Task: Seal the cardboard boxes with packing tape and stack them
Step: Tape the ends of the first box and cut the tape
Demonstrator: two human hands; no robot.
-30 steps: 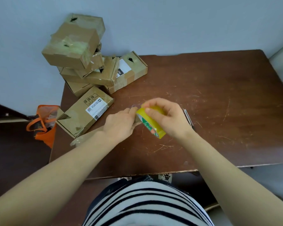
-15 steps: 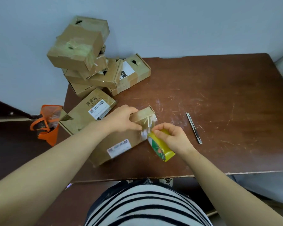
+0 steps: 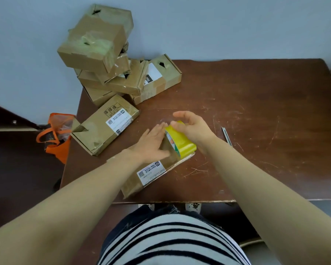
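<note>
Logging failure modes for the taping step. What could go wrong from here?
1. The cardboard box lies close to the front edge of the table, held only by the flat left hand; a pull on the yellow tape roll in the right hand could drag it off.
2. The box stack at the far-left corner leans, its top box tilted; adding another may topple it.
</note>
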